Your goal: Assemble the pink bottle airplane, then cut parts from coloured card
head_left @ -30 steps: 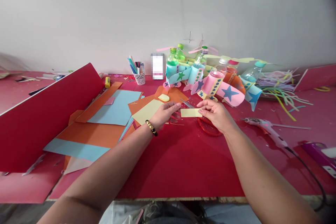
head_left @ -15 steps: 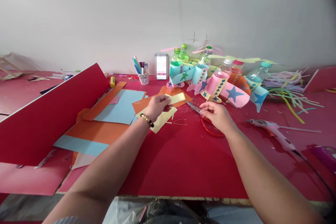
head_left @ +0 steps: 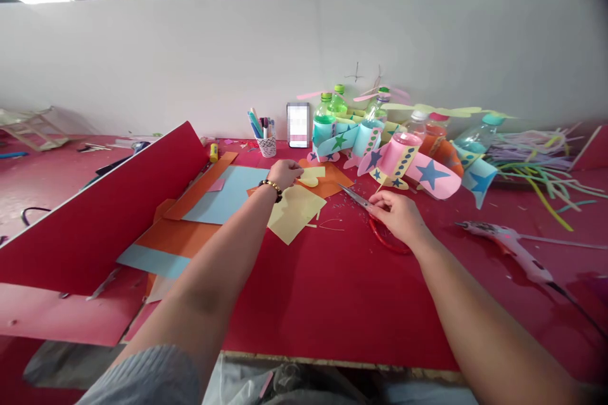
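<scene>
My left hand [head_left: 285, 174], with a beaded bracelet at the wrist, reaches over the papers. Its fingertips are closed at the left end of a small yellow paper strip [head_left: 317, 172]. Just under that strip lies a yellow piece with a rounded edge [head_left: 310, 182], on orange paper [head_left: 335, 178]. A larger pale yellow sheet [head_left: 295, 215] rests below my left hand. My right hand [head_left: 396, 214] grips scissors near the pivot; the blades [head_left: 354, 194] point up-left, slightly parted, and the red handles [head_left: 387, 240] hang below the palm.
Blue sheets [head_left: 213, 202] and orange sheets lie left, beside a slanted red board [head_left: 104, 215]. A pen cup [head_left: 267, 146] and phone [head_left: 298, 126] stand at the back wall. Bottle airplanes [head_left: 399, 152] stand back right. A glue gun [head_left: 510, 247] with a cord lies at right.
My left hand has moved away from the scissors' tips, farther back and lower over the orange paper, with the yellow strip. My right hand still has the scissors. The view has shifted slightly.
</scene>
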`<state>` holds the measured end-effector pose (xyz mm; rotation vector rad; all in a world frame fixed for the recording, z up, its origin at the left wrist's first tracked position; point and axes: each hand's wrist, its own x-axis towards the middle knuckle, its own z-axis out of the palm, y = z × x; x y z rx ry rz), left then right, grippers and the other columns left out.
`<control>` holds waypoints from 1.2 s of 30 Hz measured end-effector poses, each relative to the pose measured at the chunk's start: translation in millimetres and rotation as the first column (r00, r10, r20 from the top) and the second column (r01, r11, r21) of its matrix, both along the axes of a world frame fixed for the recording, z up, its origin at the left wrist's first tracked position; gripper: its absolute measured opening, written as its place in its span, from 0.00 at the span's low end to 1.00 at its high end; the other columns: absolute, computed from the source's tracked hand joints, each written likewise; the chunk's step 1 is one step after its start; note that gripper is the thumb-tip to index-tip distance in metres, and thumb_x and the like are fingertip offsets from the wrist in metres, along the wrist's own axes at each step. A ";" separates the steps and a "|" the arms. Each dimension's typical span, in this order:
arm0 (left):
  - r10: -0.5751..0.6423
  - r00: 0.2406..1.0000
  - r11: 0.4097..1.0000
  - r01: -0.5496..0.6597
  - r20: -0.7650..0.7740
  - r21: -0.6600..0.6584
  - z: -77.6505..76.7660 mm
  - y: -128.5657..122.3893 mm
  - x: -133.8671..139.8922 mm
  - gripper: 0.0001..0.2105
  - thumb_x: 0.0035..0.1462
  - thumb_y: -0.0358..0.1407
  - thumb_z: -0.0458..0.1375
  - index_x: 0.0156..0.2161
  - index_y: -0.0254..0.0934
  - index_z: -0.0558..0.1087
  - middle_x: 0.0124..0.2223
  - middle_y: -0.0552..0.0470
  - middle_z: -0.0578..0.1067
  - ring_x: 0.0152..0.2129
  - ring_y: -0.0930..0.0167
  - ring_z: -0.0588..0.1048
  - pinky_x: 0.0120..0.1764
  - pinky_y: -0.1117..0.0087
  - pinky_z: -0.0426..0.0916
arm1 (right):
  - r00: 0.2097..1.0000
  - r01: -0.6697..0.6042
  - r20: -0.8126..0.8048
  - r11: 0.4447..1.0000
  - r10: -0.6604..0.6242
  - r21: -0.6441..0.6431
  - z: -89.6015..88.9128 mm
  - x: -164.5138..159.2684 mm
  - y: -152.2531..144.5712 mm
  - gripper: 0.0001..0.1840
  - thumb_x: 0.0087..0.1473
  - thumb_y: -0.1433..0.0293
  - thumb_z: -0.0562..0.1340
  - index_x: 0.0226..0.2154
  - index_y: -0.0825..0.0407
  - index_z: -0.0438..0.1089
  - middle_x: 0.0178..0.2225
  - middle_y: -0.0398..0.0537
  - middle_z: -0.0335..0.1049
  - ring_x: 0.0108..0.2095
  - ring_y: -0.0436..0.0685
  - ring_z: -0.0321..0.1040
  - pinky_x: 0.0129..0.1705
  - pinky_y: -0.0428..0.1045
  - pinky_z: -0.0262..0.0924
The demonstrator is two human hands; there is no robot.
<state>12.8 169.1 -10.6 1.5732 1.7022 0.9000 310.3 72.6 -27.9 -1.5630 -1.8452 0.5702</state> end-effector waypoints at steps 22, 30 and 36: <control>-0.238 0.853 0.971 0.208 -0.464 -0.116 -9.8 -52.1 -21.6 0.12 0.38 0.37 0.65 0.32 0.39 0.73 0.35 0.49 0.77 0.36 0.61 0.74 0.34 0.68 0.64 | 0.697 -0.615 0.414 0.785 0.586 -0.076 -1.1 -111.2 -35.8 0.42 0.56 0.42 0.49 0.66 0.45 0.49 0.70 0.49 0.36 0.68 0.71 0.31 0.64 0.70 0.37; -0.189 0.921 0.980 0.158 -0.339 -0.119 4.0 -80.6 -57.7 0.13 0.41 0.37 0.64 0.34 0.38 0.70 0.30 0.53 0.76 0.30 0.65 0.75 0.30 0.69 0.65 | 0.717 -0.457 0.468 0.855 0.517 -0.245 -4.8 -89.6 -34.8 0.42 0.58 0.43 0.47 0.67 0.48 0.45 0.69 0.53 0.36 0.68 0.67 0.32 0.65 0.68 0.33; -0.059 0.954 0.990 0.094 0.295 -0.106 14.1 -97.3 -93.2 0.20 0.41 0.41 0.66 0.39 0.38 0.67 0.36 0.53 0.77 0.30 0.66 0.77 0.31 0.68 0.70 | 0.783 -0.433 0.431 0.890 0.450 -0.142 13.0 -61.0 -21.7 0.43 0.58 0.43 0.46 0.66 0.51 0.47 0.69 0.53 0.36 0.69 0.64 0.31 0.66 0.62 0.37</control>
